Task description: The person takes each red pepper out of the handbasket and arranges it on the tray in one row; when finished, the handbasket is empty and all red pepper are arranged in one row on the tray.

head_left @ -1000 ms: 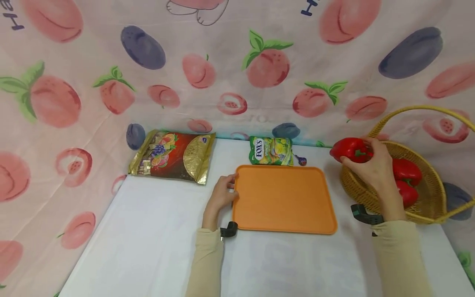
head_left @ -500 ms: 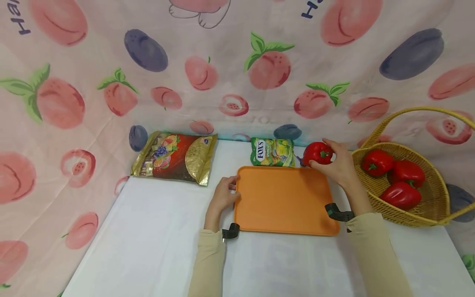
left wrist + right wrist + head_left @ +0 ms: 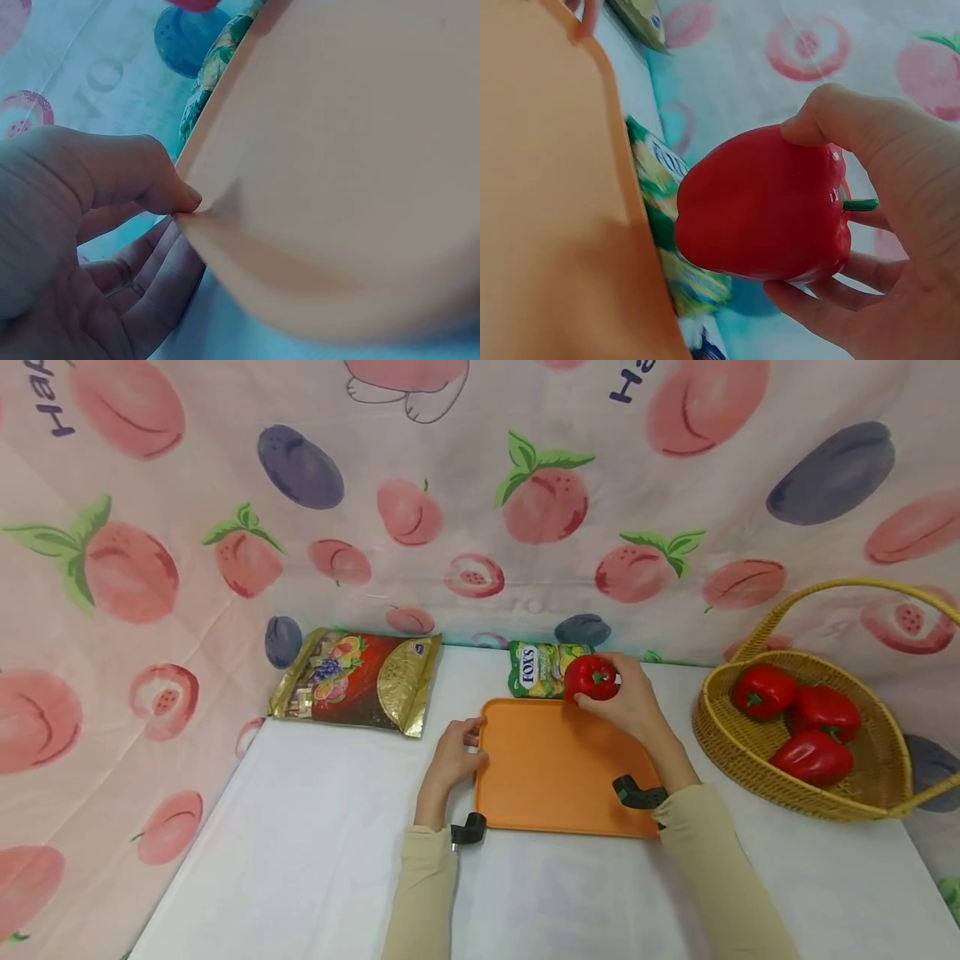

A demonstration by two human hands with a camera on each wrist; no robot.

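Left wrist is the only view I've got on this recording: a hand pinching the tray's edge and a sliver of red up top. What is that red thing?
Observer: A red bell pepper, held in the right hand.
Reviewer: Any more of them about?
Observer: Three more peppers lie in a wicker basket, right of the orange tray.
Reviewer: And over on the left?
Observer: A gold-and-red bag lies beyond the left hand.

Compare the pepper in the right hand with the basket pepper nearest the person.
The held pepper is gripped by the right hand; the basket pepper lies in the basket. In the head view, the held pepper shows its stem end and looks round; the basket pepper shows its long side. Both are red and glossy.
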